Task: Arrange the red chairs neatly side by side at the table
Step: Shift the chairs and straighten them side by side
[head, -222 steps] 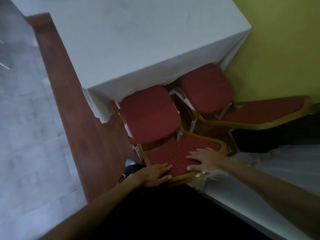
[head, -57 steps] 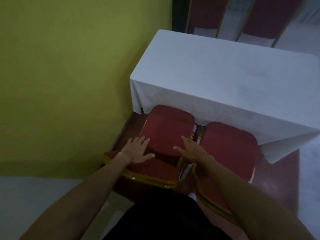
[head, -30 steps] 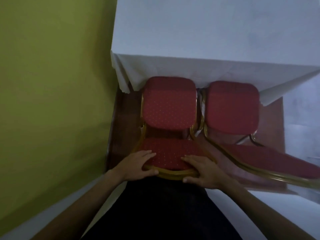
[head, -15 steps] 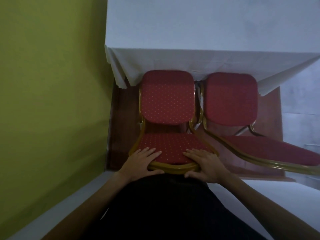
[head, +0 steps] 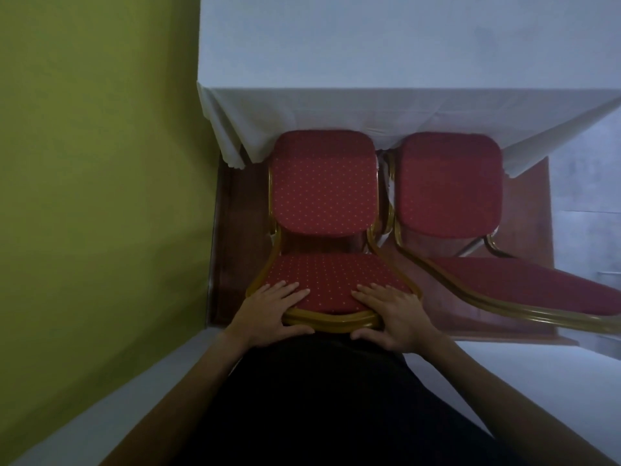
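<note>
Two red padded chairs with gold frames stand side by side, their seats pushed up to the table (head: 386, 45) with its white cloth. I look straight down on the left chair (head: 324, 183). My left hand (head: 272, 311) grips the left end of its backrest top, fingers on the red padding, thumb behind the gold rail. My right hand (head: 393, 314) grips the right end the same way. The right chair (head: 450, 186) stands close beside it, frames nearly touching, its backrest stretching to the right edge.
A yellow-green wall (head: 100, 179) runs close along the left of the left chair. The chairs stand on a dark red wooden strip (head: 235, 247); grey floor (head: 591, 210) lies to the right. My dark clothing fills the bottom middle.
Since one second ago the left chair's seat has drawn slightly closer to the tablecloth. Both hands stay on its backrest top. The right chair has not moved.
</note>
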